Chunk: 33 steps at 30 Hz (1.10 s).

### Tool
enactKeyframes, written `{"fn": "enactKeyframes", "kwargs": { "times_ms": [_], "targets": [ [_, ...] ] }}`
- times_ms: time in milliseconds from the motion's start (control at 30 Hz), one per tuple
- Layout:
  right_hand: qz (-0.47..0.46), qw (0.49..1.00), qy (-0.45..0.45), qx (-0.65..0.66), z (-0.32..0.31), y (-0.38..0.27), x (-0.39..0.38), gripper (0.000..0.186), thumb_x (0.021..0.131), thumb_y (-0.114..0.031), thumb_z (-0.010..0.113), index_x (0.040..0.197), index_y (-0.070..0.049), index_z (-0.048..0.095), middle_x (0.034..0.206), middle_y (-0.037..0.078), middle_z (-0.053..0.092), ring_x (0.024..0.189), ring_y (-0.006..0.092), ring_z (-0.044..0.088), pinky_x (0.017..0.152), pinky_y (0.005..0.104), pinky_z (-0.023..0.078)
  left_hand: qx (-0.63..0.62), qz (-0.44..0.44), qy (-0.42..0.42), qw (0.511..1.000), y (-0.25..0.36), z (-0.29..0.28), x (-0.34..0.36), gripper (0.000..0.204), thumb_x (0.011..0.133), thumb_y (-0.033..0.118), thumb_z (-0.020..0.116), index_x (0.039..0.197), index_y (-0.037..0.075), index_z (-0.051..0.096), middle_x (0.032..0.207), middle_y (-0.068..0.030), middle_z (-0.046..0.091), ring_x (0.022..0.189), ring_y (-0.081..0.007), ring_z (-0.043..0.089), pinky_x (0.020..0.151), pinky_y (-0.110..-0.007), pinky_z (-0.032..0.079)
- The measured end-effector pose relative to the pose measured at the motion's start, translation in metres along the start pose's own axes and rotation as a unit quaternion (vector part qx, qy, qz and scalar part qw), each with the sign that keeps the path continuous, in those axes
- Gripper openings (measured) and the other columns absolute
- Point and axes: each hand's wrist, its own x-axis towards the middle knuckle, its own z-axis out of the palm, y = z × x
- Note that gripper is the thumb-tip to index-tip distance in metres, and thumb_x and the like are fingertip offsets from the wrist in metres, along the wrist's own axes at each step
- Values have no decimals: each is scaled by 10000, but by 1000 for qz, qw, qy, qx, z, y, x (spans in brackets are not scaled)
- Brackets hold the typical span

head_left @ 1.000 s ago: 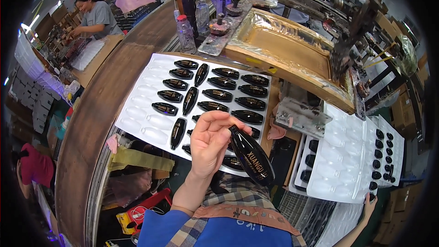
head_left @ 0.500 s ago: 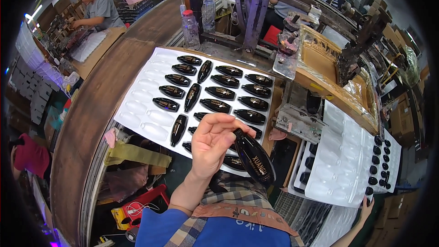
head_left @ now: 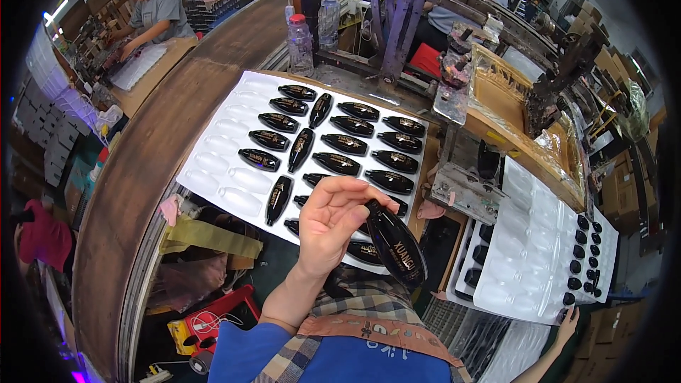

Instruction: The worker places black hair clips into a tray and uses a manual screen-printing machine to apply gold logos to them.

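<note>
We see a long brown conveyor belt (head_left: 117,206) curving down the left side, bent further by the lens. Across the top stands a metal printing machine (head_left: 397,39), and beyond the belt a co-worker in a grey T-shirt (head_left: 170,6) bends over another bench.

Next in size we find 2 white moulded trays. The left tray (head_left: 220,163) carries rows of glossy black bottles with gold lettering, 3 of them lying crosswise to the rows; the right tray (head_left: 511,269) has small-looking dark bottles (head_left: 581,236) lined along its right side. The machine's wooden screen frame (head_left: 521,152) slants above the right tray's upper end.

We then come to the hands. The left hand (head_left: 328,223) pinches the neck of a black bottle between thumb and index finger, its other fingers bunched close together. The right hand (head_left: 567,325) is at the right tray's lower right corner, just beside the nearest dark bottle; we cannot tell whether its fingers pinch or only touch.

The held black bottle (head_left: 397,248) tilts, neck up and to the left, base over the checked apron (head_left: 362,305).
</note>
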Motion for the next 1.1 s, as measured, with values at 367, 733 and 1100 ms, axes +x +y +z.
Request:
{"fn": "enactKeyframes", "kwargs": {
  "times_ms": [367,733,1100],
  "targets": [
    [50,997,29,44,3,-76,-9,475,876,-420,412,1181,-62,481,1039,75,564,676,145,573,531,237,412,2,5,21,1000,1,-3,0,243,833,-34,453,1072,-24,415,955,-181,560,910,-279,572,820,-371,469],
    [-144,982,47,115,18,-209,-45,373,907,-275,422,1199,-46,458,1161,84,517,697,130,573,596,223,421,94,3,111,989,12,-27,-2,226,836,20,476,1056,-2,430,917,-166,574,845,-265,579,787,-369,461],
    [-248,962,44,106,31,-199,-38,347,908,-169,421,1200,17,434,1282,125,403,1029,172,498,733,240,454,398,80,369,836,80,-197,-21,200,867,53,468,1063,14,470,954,-77,595,844,-105,560,701,-183,416]
  ]
}}
